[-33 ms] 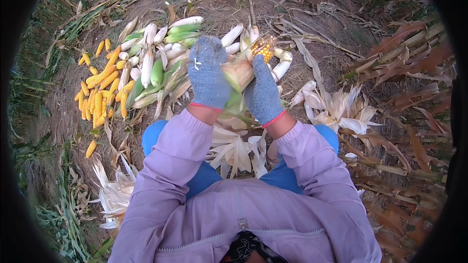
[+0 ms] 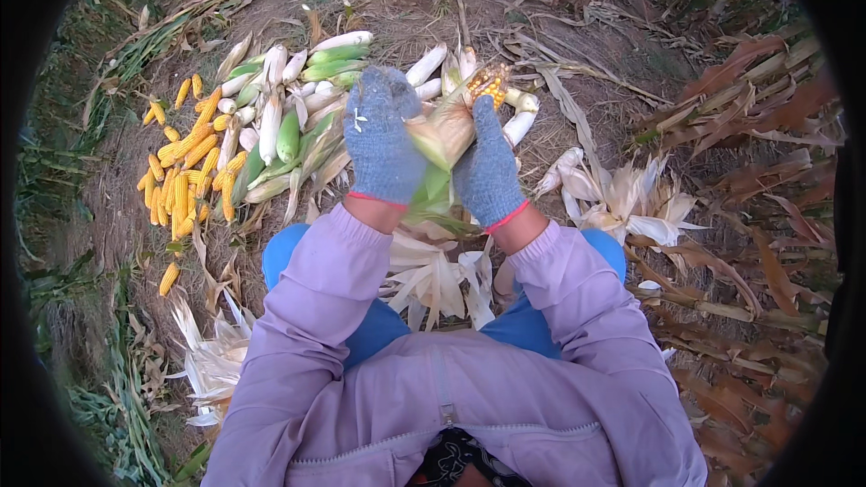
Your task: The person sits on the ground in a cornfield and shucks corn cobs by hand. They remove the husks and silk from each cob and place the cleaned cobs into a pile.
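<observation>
Both my hands wear grey knit gloves with red cuffs, in front of my knees. An ear of corn (image 2: 488, 87) with its yellow kernels bare at the tip is between them. A pale tan and green husk (image 2: 444, 131) still wraps its lower part. My right hand (image 2: 488, 164) is closed around the ear, thumb up along its side. My left hand (image 2: 384, 135) is closed on husk leaves at the ear's left side; its fingertips are partly hidden. Green husk hangs down between my wrists.
Husked yellow cobs (image 2: 185, 185) lie in a heap at the left. Beside them is a pile of ears in white and green husks (image 2: 287, 133). Loose dry husks (image 2: 636, 203) lie at the right, with more between my knees (image 2: 433, 275). Dry corn stalks (image 2: 758, 117) line the right side.
</observation>
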Demonstrator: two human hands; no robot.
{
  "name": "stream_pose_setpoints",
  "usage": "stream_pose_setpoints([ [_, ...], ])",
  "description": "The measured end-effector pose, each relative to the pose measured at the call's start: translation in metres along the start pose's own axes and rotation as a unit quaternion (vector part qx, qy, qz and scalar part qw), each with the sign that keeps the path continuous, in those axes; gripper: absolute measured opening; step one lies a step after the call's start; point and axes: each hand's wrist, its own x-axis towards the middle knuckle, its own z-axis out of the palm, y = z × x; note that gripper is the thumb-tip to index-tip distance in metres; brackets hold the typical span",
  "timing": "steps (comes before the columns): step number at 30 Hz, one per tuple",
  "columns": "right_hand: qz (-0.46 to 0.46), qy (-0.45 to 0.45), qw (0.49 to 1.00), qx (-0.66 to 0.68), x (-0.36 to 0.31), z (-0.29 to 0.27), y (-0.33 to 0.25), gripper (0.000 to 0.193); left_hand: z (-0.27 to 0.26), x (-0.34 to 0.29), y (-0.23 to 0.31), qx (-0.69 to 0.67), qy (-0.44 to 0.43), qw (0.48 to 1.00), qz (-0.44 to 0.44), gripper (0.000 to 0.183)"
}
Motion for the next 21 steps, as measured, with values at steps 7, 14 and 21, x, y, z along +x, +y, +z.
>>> stream_pose_setpoints([
  [7, -0.071, 0.106, 0.991, -0.039, 0.036, -0.026, -0.033, 0.049, 0.02, -0.017, 0.023, 0.035, -0.167, 0.979, -0.109, 0.026],
  [14, -0.099, 0.043, 0.994, -0.02, 0.031, -0.028, -0.087, 0.046, -0.02, -0.032, 0.051, 0.299, -0.285, 0.908, -0.067, 0.028],
  [21, -0.097, 0.071, 0.991, -0.059, 0.029, -0.027, -0.095, 0.042, -0.04, -0.038, 0.058, 0.457, -0.55, 0.699, -0.034, 0.034],
])
